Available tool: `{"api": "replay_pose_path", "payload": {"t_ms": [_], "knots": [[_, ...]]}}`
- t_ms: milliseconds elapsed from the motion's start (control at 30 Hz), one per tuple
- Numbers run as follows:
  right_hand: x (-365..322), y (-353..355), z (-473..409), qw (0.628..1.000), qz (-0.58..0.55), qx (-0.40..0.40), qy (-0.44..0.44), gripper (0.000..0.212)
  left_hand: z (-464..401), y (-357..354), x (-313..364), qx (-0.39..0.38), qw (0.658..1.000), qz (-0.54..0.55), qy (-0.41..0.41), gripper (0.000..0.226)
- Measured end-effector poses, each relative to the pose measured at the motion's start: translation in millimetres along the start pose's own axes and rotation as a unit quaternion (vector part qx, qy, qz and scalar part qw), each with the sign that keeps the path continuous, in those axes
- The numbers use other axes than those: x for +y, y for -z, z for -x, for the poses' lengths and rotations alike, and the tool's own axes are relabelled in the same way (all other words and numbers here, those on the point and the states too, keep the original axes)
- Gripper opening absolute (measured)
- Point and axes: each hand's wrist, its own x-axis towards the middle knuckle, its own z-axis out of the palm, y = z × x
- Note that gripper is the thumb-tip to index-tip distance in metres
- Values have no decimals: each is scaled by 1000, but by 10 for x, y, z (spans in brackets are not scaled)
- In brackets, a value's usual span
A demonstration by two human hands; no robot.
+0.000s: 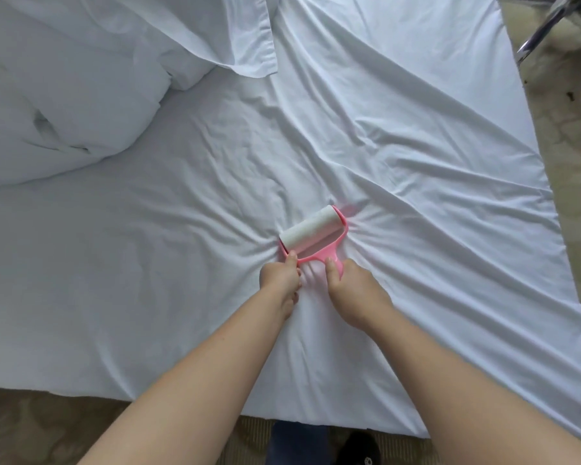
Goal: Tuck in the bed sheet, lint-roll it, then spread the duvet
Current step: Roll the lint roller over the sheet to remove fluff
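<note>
A pink lint roller [312, 234] with a white sticky roll lies pressed on the white bed sheet [182, 280] near the middle of the bed. My right hand [353, 290] grips its pink handle from behind. My left hand [280, 280] pinches the left end of the roller's frame, thumb on top. The sheet bunches into wrinkles that fan out from the roller. A crumpled white duvet [64, 105] is heaped at the upper left of the bed.
The bed's near edge [114, 394] and right edge [550, 196] meet patterned carpet [577, 135]. A chrome chair leg [544, 28] stands on the floor at the upper right. My dark trouser leg and shoe [316, 444] are at the bottom.
</note>
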Motion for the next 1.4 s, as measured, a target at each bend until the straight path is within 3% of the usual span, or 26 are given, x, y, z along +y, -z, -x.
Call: {"api": "replay_pose_path", "payload": {"t_ms": [767, 833, 1000, 1133, 1400], "knots": [[-1394, 82, -1418, 999, 20, 15, 37, 53, -1252, 502, 1367, 43, 997, 53, -29, 34], [-1392, 76, -1426, 999, 18, 16, 40, 53, -1253, 516, 1372, 38, 997, 57, -24, 26], [-1324, 76, -1392, 999, 6, 14, 50, 53, -1157, 484, 1347, 34, 997, 63, -15, 35], [-1197, 75, -1299, 999, 0, 7, 51, 55, -998, 441, 1302, 41, 997, 67, -15, 27], [-592, 105, -658, 998, -2, -27, 48, 54, -441, 175, 680, 52, 996, 65, 41, 26]]}}
